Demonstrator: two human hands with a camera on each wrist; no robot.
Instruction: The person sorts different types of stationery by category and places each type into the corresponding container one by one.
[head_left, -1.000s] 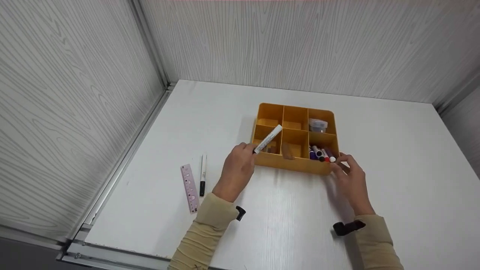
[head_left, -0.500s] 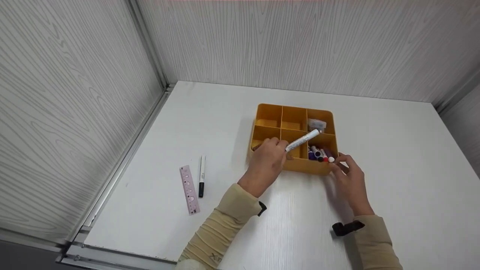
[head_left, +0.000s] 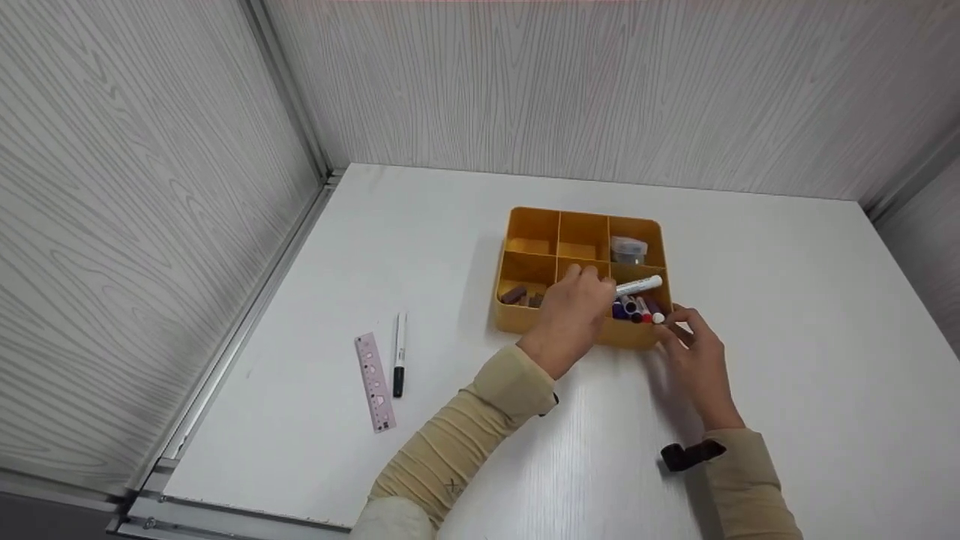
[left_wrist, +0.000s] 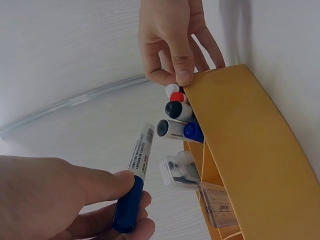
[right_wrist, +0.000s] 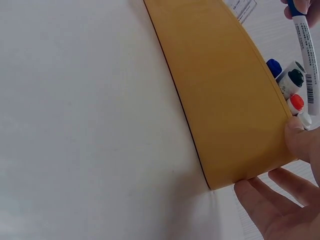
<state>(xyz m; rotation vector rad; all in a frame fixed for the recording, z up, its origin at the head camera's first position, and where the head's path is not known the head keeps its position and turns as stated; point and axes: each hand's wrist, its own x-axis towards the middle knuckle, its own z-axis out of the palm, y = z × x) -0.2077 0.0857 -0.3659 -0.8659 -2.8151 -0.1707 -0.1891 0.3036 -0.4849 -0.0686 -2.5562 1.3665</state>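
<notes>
My left hand [head_left: 571,316] pinches a white marker with a blue cap [left_wrist: 141,152] by its capped end. The marker's white end points over the front right compartment of the yellow divided box [head_left: 628,334]. Several markers [left_wrist: 175,110] stand in that compartment, with blue, black, red and white ends showing. My right hand [head_left: 699,367] grips the box's front right corner. Its thumb [right_wrist: 296,135] presses near the rim and its fingers touch the side wall. In the head view, my left hand hides much of the front middle compartment.
A pink ruler [head_left: 374,384] and a black-capped marker [head_left: 399,360] lie on the white table at left. The box also contains a clear plastic case [head_left: 628,249], brown blocks [head_left: 514,295] and a transparent ruler-like piece [left_wrist: 219,205]. White panels stand behind and at left.
My left hand has carried the marker rightward across the box, from above the front left compartment to the front right one. My right hand has stayed at the corner.
</notes>
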